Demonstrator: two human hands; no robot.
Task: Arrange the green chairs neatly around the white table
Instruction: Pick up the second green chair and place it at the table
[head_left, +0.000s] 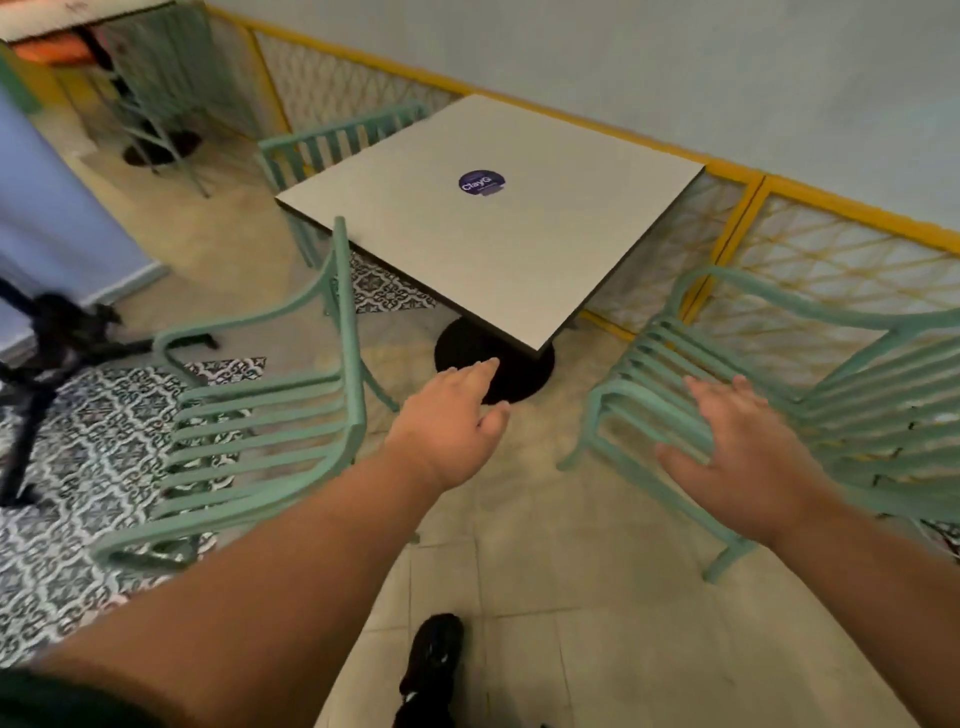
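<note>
The near-left green chair (350, 374) and the near-right green chair (654, 358) look like metal tube and slats under a smooth, matt paint. The counter (467, 249) has a smooth, matt off-white top with a dark edge and a glossy sticker (482, 183) at its middle. Its base (462, 343) is matt black. The floor (571, 597) is smooth beige tile.
</note>
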